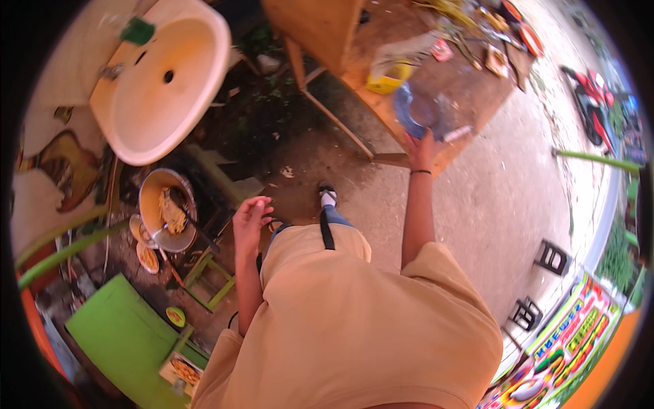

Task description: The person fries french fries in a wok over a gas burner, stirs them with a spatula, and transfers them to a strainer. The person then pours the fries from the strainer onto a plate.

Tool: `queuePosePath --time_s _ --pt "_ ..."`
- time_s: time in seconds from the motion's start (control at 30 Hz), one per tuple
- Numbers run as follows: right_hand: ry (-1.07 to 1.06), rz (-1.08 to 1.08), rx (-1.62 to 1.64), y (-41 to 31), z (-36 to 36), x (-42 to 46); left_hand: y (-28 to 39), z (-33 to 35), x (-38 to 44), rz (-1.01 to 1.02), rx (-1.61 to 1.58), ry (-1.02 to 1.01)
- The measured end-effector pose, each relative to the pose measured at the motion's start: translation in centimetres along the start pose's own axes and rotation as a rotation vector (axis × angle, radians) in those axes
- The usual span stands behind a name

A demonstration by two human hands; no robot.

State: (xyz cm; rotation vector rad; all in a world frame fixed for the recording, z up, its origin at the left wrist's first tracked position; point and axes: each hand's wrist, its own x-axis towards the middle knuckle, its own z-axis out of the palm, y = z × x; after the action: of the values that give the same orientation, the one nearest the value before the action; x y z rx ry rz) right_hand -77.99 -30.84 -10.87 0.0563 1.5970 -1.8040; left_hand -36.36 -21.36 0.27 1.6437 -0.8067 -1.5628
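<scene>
My right hand (425, 152) reaches out to a wooden table and grips the near rim of a clear bluish plastic bowl (403, 110). Motion blurs the bowl, and the fingers' exact hold on it is hard to make out. A yellow container (389, 79) is just beyond the bowl on the wooden tabletop (472, 105). To the right of my fingers lies a small pale strip (458, 134). My left hand (251, 217) hangs in the air before my body, fingers loosely bent and somewhat apart, with nothing in it.
A white sink (168, 112) is at upper left. Below it stands a large metal pot (168, 204) holding pale food and a dark-handled utensil. Green furniture (122, 332) fills the lower left. Peels and scraps clutter the table's far end. A red motorcycle (590, 105) stands far right.
</scene>
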Motion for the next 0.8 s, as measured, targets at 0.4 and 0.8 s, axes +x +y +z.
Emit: queuePosePath --time_s 0.4,0.8 --pt "-0.271 -0.012 -0.457 7.2 5.2 -18.0 -5.7 -16.9 -2.8 0.162 -0.265 0.770" --pt "-1.138 0.111 -1.333 29.3 9.2 -41.8 -25.2 -53.7 -2.8 -0.465 0.560 0.979"
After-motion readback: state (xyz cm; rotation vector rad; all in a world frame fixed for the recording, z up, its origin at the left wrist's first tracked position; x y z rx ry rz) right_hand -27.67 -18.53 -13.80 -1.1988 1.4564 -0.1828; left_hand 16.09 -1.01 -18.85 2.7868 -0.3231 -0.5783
